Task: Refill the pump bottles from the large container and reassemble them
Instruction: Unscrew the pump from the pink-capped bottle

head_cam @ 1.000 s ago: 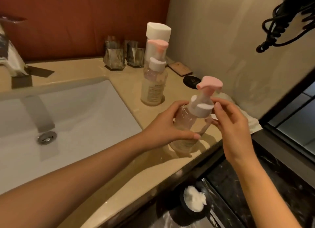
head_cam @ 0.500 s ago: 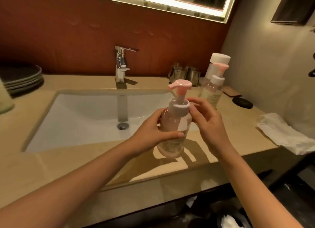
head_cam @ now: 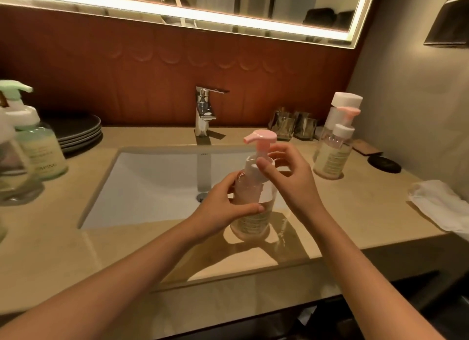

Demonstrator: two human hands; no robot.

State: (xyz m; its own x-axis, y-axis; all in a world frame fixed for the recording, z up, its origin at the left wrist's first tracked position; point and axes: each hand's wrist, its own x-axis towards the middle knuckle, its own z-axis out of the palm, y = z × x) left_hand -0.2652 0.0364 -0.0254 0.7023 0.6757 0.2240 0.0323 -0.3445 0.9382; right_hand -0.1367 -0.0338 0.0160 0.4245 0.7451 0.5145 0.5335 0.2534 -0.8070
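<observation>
Clear plastic, the pump bottle (head_cam: pixel 252 207) stood on the counter (head_cam: pixel 355 212) between both hands, left hand (head_cam: pixel 223 207) clasping its body steady while right hand (head_cam: pixel 286 177) pinched the white collar (head_cam: pixel 253 168), apparently to screw it tight.

Beige stone counter (head_cam: pixel 132 248) with undermount sink (head_cam: pixel 157 182) and chrome faucet (head_cam: pixel 204 113) at the back edge. On it, left: green-pump bottle (head_cam: pixel 38 146), dark plate stack (head_cam: pixel 76 131). Front centre: pink-pump bottle (head_cam: pixel 253 212). Right: two glass tumblers (head_cam: pixel 294 127), second pink-pump bottle (head_cam: pixel 335 149), white-capped container (head_cam: pixel 346 102) behind it, dark dish (head_cam: pixel 384 164), white cloth (head_cam: pixel 441 205).
</observation>
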